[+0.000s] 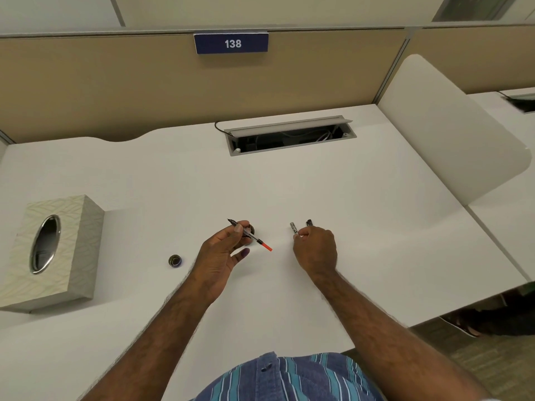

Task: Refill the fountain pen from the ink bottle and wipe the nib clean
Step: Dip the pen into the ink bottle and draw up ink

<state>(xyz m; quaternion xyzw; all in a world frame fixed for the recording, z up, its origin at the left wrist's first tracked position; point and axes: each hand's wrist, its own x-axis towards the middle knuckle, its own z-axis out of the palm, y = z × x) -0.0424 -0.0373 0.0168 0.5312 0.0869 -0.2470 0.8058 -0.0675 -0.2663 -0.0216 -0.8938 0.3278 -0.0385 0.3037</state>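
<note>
Pen section [249, 234]: slim, nib end dark, pointing up-left and away from the person; orange-red tail of the converter pointing down-right, toward the gap between the two hands. Long axis runs diagonally, roughly far-left to near-right. Held off the desk, not resting on it.

Left hand [224, 250] pinches the pen near its middle between thumb and forefinger; remaining fingers loosely spread below, holding nothing else. One fingertip looks stained purple, probably ink.

Ink bottle [251, 227]: only a sliver of a dark round rim shows, directly behind the left hand's fingers, just under the pen. Mostly hidden; cannot tell whether it stands open from this sliver alone. A small round cap [175, 261] lies on the desk [333, 192] to the left of the left hand, apart from it, so likely the bottle's lid, already off.

Right hand [315, 246]: fingers curled, pinching a silver-and-black pen barrel [293, 228] that sticks up and away. A second dark piece [309, 222] sits just beside it; cannot tell whether that one is held or lying on the desk.

Judgement: the left hand is far nearer the bottle. The nib overshoots the bottle mouth to the far left, so dipping would call for tilting nib-down and drawing back.

Tissue box [52, 247] far left, well apart from both hands, on the left hand's side.
</note>
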